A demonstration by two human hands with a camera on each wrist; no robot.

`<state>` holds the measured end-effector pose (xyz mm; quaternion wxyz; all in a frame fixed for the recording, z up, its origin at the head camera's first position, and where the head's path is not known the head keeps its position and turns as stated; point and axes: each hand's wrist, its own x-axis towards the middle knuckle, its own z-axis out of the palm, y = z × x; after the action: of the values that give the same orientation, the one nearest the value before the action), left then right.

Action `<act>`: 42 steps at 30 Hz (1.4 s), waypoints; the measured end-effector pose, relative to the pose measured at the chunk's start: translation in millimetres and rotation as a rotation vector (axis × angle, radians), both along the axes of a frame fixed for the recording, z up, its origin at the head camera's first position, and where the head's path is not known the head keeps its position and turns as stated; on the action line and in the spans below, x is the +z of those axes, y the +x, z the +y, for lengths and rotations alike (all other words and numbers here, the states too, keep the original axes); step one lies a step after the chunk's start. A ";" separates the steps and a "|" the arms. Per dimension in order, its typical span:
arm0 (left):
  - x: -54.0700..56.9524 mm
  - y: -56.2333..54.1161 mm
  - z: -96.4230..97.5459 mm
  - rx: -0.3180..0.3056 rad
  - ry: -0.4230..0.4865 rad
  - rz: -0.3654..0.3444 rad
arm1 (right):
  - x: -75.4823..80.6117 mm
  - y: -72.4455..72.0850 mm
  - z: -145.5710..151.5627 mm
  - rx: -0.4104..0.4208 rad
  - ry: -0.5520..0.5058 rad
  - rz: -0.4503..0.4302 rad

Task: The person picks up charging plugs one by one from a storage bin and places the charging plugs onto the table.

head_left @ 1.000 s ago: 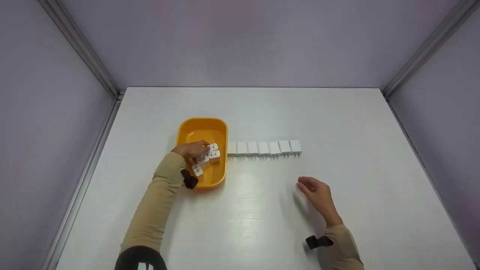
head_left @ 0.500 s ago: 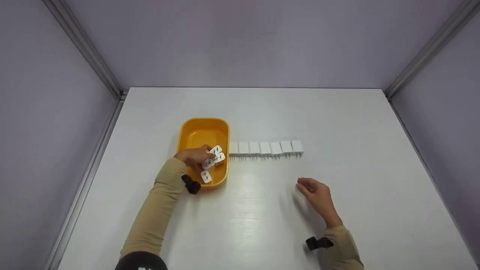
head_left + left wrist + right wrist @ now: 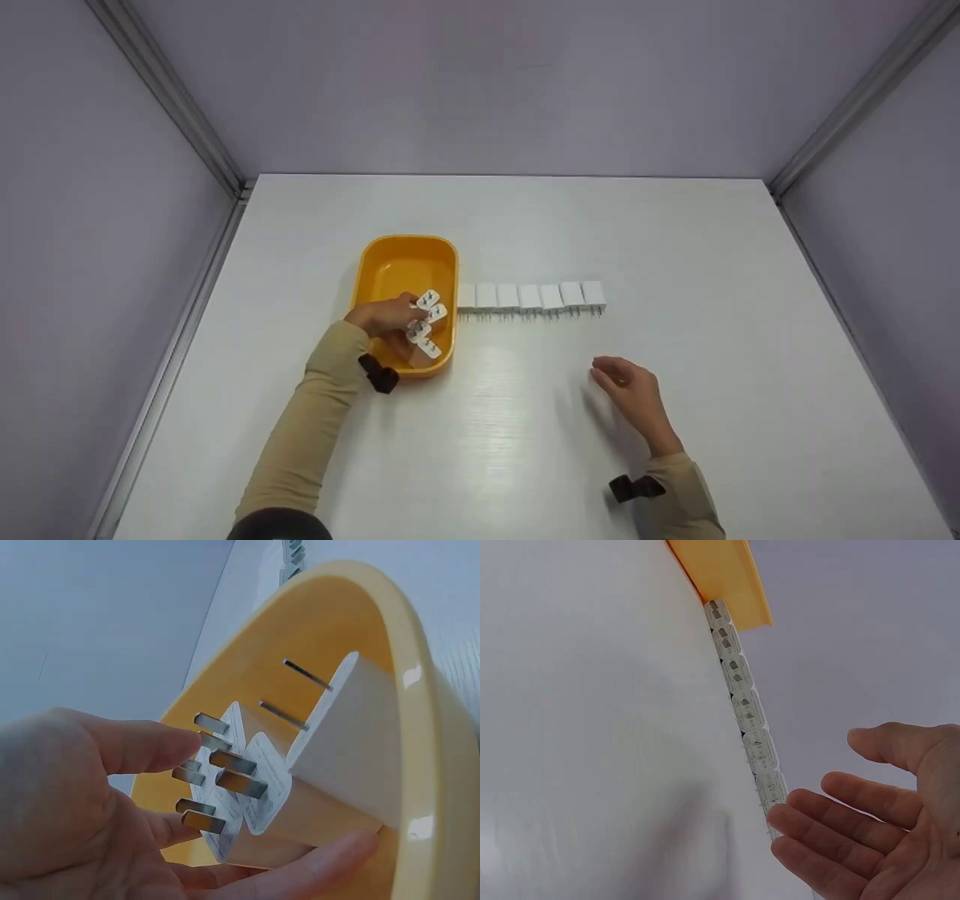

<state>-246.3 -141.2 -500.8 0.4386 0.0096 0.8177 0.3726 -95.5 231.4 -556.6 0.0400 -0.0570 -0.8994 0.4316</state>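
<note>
In the head view my left hand (image 3: 382, 312) reaches into a yellow tub (image 3: 409, 259). The left wrist view shows its thumb above and its fingers below a cluster of white charger plugs (image 3: 271, 778), which it grips with their metal prongs toward me. One more white plug (image 3: 349, 720) leans beside the cluster near the tub wall. My right hand (image 3: 630, 394) hovers over the table's right side with relaxed fingers and holds nothing; in the right wrist view its palm (image 3: 907, 855) is bare.
A straight row of several white charger plugs (image 3: 529, 296) runs right from the tub's edge, prongs toward me. The white table (image 3: 675, 247) is enclosed by grey walls (image 3: 495, 90) at the back and sides.
In the tub, my left hand has shifted slightly and the plugs around it have turned and drawn closer together. The right hand has hardly moved, and the row stays as it was.
</note>
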 end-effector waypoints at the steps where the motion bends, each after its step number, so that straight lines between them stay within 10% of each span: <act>1: -1.1 0.1 -0.8 -0.003 -0.001 0.008 | 0.0 -0.1 -0.2 -0.001 -0.001 -0.002; 25: -2.8 16.4 -17.2 -0.048 -0.160 0.354 | -2.8 -0.3 1.2 0.014 -0.016 0.010; 42: -0.4 17.3 -54.8 0.271 0.033 0.634 | -3.5 -1.3 0.5 0.003 -0.022 -0.004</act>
<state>-229.0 -196.0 -501.2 0.1091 0.0233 0.9009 0.4194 -96.8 231.9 -560.1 0.0370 -0.0570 -0.8948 0.4413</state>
